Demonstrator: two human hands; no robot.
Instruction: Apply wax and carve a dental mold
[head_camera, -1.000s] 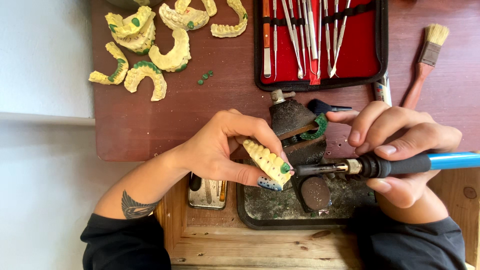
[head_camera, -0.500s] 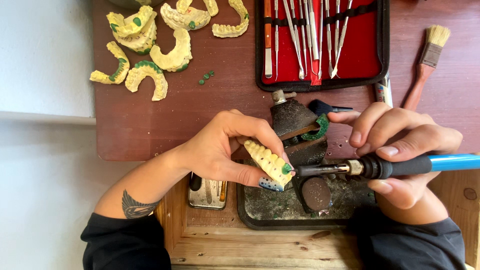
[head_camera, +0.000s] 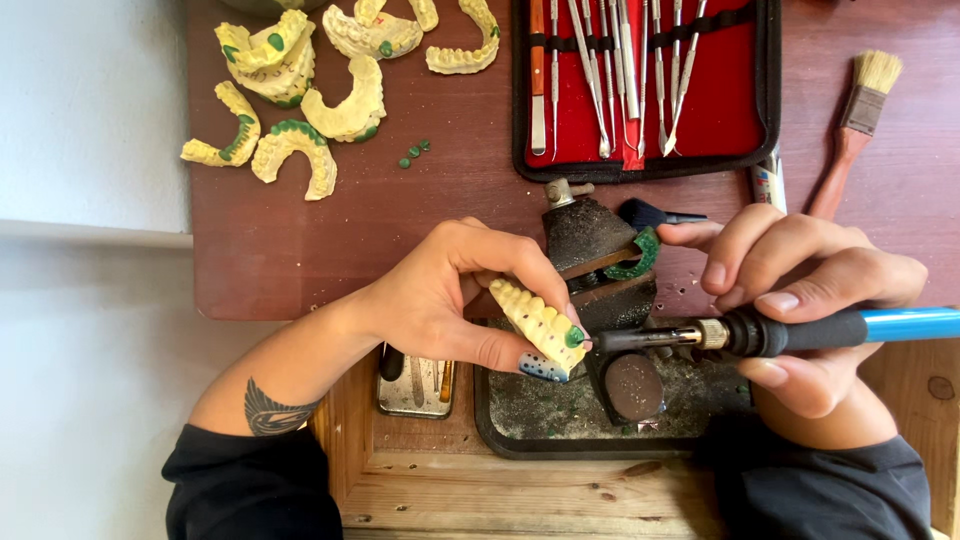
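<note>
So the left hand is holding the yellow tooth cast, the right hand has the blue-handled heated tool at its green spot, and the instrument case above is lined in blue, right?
Not quite: the instrument case is lined in red, not blue, as the head view shows. The rest stands: the left hand holds the yellow tooth cast, and the right hand has the blue-handled heated tool with its tip at the green spot.
</note>
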